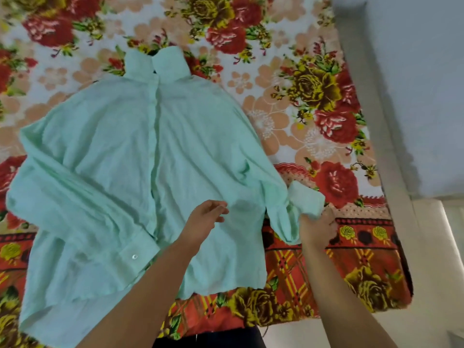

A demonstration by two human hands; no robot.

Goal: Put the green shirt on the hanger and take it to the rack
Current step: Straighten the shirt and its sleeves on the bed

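Pale mint-green button-front cotton shirt flat on floral bedspread, collar away, long axis toward person. Right hand fingers clamped on right sleeve cuff; left hand fingers apart above the hem side. No hanger visible.

Green shirt fills the bed's middle, your reach open over bare floral bedspread rightward, wall beyond.

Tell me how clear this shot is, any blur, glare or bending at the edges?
Head view: soft, even indoor light and slightly soft focus; the pale green button-up shirt casts faint shadows on the floral bedspread; a small glint shows on a cuff button; wide-angle distortion tilts the grey bed edge.
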